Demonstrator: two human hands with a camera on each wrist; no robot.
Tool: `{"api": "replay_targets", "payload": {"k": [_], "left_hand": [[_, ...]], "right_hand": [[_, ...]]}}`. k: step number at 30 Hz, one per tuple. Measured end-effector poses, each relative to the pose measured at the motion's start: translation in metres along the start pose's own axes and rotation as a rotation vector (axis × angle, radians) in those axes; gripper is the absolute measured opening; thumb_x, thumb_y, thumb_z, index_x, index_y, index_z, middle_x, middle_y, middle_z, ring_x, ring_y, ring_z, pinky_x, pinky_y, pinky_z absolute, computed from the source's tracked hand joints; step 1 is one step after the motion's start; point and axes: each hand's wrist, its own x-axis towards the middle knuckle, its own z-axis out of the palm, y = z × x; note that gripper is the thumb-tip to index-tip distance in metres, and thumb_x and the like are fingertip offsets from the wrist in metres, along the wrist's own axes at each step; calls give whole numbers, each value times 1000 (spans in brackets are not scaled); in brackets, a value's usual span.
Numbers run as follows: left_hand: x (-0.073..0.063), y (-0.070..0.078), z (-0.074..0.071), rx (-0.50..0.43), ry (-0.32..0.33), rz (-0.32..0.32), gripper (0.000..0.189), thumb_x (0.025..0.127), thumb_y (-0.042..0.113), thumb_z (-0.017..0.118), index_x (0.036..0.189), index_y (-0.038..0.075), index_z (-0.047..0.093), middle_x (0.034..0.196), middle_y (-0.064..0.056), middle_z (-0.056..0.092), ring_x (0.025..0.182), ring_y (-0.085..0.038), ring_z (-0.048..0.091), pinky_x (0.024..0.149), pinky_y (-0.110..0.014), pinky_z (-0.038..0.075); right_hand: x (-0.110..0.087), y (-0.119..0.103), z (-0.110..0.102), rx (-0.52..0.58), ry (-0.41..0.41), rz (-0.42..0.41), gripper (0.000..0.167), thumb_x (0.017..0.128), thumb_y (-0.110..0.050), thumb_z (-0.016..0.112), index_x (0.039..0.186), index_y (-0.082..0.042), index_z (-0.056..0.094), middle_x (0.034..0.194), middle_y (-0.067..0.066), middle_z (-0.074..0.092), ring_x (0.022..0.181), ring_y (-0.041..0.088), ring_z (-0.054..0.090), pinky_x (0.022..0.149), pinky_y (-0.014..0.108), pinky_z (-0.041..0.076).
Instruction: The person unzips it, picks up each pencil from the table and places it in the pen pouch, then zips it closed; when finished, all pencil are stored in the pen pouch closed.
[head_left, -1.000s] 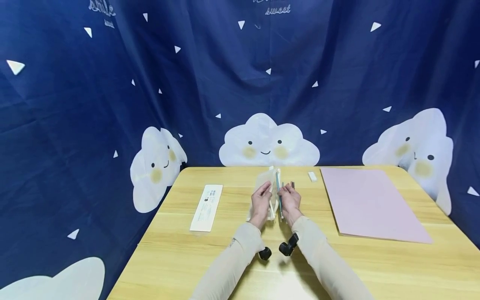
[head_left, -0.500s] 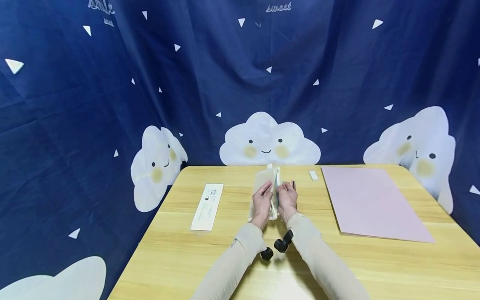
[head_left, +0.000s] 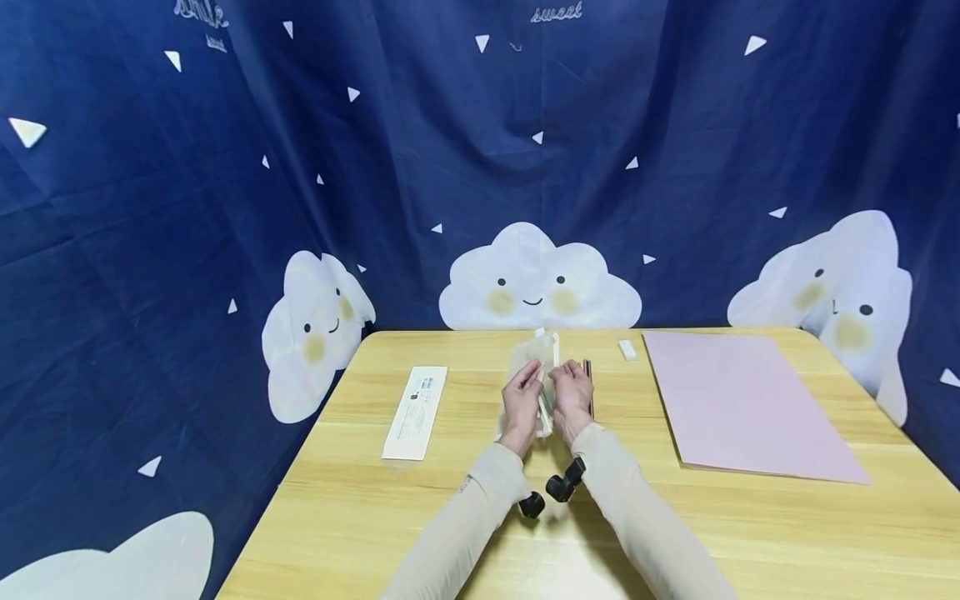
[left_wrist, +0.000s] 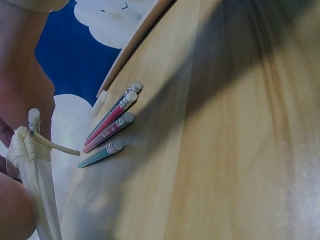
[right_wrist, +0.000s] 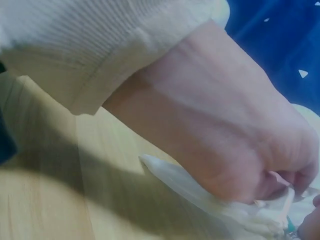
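Observation:
A translucent off-white zip pencil case [head_left: 531,350] is held on edge over the table. My left hand [head_left: 521,402] grips its left side along the zip, fingers and thumb pinched together. At the opening, my right hand [head_left: 572,395] has its curled fingers right at a teal pencil, mostly hidden inside the case. A pale pencil end [left_wrist: 34,119] sticks out beside the zip cord in the left wrist view. To the right of the case lie several pencils [left_wrist: 112,131], teal, pink and dark, with eraser ends. In the right wrist view, the right hand [right_wrist: 240,145] covers most of the opening.
A white printed box [head_left: 416,412] lies at the left of the wooden table [head_left: 337,508]. A white eraser [head_left: 627,350] lies toward the back, beside a large pink sheet [head_left: 750,404] on the right. A dark blue curtain with clouds hangs behind the table.
My right hand has moved slightly left against the case, and the teal pencil it held has gone inside. The dark pencils beside it show more. My left hand stays in place.

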Motion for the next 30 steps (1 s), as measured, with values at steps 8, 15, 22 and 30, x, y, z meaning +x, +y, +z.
{"api": "replay_targets", "payload": {"k": [8,15,22,30], "left_hand": [[4,0,-1,4,-6,2,42,84,-8,51,124,4,58,130,-14,57,123,-25,53,102,-23,46],[4,2,-2,17,-4,-4,42,85,-7,50,125,6,57,131,-14,56,123,-26,53,102,-25,47],[5,2,2,9,3,22,43,85,-11,48,125,2,56,132,-18,54,125,-30,50,107,-32,43],[6,4,1,24,47,42,43,83,-12,48,123,0,57,130,-19,55,124,-30,51,105,-28,44]], "right_hand": [[3,-12,-14,28,24,-18,66,85,7,45,146,3,17,153,20,20,141,27,26,118,27,27],[2,-10,-28,-29,13,-119,63,87,9,44,145,4,20,151,23,24,140,28,28,118,29,28],[-18,2,-25,-151,-16,-136,58,90,-1,49,143,1,28,150,18,30,138,27,33,115,30,33],[-31,5,-25,-253,-27,-142,49,94,-8,44,140,5,33,147,22,34,128,35,45,99,30,50]]}}
